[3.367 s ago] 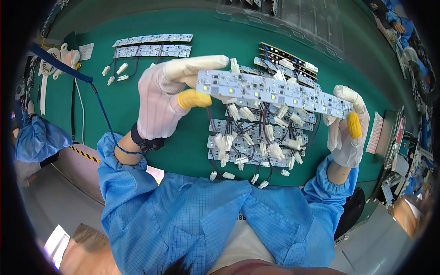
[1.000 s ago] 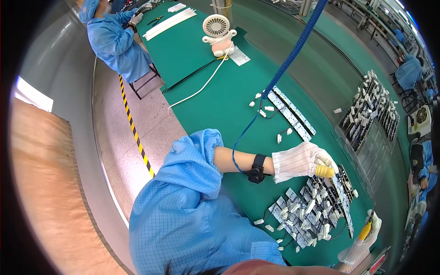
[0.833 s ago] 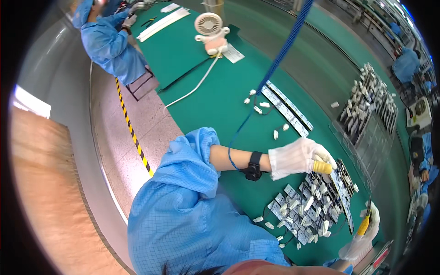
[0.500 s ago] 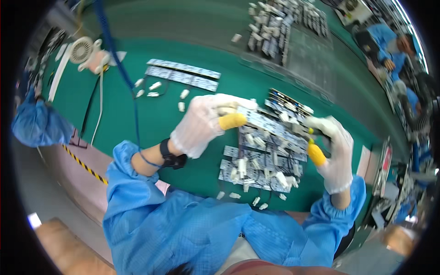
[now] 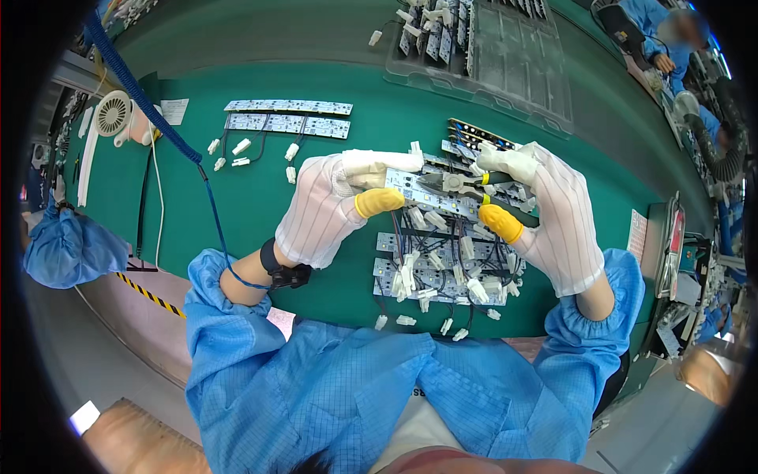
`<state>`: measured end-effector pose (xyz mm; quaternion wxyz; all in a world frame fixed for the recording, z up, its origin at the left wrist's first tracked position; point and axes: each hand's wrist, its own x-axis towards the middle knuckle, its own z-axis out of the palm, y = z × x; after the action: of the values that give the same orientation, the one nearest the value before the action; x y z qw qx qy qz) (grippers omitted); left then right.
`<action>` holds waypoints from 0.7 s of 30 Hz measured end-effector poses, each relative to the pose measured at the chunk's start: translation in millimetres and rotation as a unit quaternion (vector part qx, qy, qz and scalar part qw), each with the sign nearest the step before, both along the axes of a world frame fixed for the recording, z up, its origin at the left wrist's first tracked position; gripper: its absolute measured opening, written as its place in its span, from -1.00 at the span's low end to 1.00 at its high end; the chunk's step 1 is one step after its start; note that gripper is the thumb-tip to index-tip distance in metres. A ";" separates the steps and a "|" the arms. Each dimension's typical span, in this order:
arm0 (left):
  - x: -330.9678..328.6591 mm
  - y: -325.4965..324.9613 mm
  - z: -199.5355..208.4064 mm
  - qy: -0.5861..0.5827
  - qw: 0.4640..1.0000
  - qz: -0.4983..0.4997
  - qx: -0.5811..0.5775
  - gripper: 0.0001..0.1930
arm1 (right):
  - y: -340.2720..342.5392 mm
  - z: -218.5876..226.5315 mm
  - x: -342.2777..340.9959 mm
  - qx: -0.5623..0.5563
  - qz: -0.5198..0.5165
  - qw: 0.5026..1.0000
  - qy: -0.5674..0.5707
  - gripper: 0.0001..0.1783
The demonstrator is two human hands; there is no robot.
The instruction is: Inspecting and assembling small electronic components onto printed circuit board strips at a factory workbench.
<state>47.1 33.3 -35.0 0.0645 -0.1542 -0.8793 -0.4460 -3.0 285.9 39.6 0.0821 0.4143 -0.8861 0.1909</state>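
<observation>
My left hand (image 5: 322,204), in a striped white glove with yellow fingertip covers, pinches the left end of a white circuit board strip (image 5: 439,203). In my right hand (image 5: 559,225), gloved likewise, is a pair of cutting pliers (image 5: 453,183) with black and yellow handles. The pliers' jaws lie over the held strip, pointing left; whether they touch it I cannot tell. Below and behind it are several more board strips (image 5: 387,266) with dark wires and white connectors (image 5: 477,290). A dark-edged stack of strips (image 5: 467,131) sits just beyond my right hand.
Two wired strips (image 5: 289,125) lie at the left on the green mat (image 5: 332,304). A clear plastic tray (image 5: 517,99) holding boards stands at the back. A blue coiled cord (image 5: 142,91) runs down to my left wrist. A small fan (image 5: 114,116) is far left. People sit at far right.
The pliers have come left from beside the strip's right part to over its middle, with my right hand. The whole scene has shifted slightly left and up in the view.
</observation>
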 end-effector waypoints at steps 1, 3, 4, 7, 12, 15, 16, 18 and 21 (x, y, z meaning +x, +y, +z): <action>-0.2 0.3 1.5 0.000 1.000 0.000 0.000 -0.47 | 0.1 -0.9 0.4 0.000 0.000 1.000 0.000 -0.51; -1.2 2.0 6.6 -0.021 1.000 0.002 0.016 -0.45 | 2.0 -2.0 1.5 0.015 -0.019 1.000 0.005 -0.54; -2.0 1.9 6.2 -0.021 1.000 0.001 0.016 -0.45 | 3.1 -3.0 1.5 0.014 -0.019 1.000 0.005 -0.54; -5.9 2.5 2.6 -0.044 0.997 -0.012 0.057 -0.45 | 6.1 -5.1 -0.6 0.030 -0.036 0.999 -0.016 -0.59; -11.0 -9.9 1.9 0.012 0.997 -0.040 -0.060 -0.56 | 22.1 -15.2 -22.8 -0.143 -0.101 0.968 -0.181 -0.72; 1.5 -0.1 19.5 -0.147 0.928 -0.011 0.342 -0.76 | 74.1 -25.8 -31.9 -0.043 -0.280 0.958 -0.053 -0.64; -6.5 -5.8 11.1 0.063 0.984 -0.064 0.155 -0.75 | 103.4 -38.4 -28.9 -0.030 -0.334 0.942 -0.016 -0.59; -6.6 -6.1 15.7 -0.014 0.960 -0.071 0.271 -0.74 | 160.4 -69.6 -20.7 0.125 -0.423 0.897 0.028 -0.53; -7.4 -3.9 25.7 -0.183 0.900 -0.072 0.388 -0.70 | 215.5 -116.3 -8.7 0.210 -0.433 0.876 0.018 -0.41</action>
<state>39.7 29.4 -9.3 -0.0754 -0.0952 -0.6192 -0.7758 -11.7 501.4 -76.8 0.0841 0.0001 -0.9946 -0.0616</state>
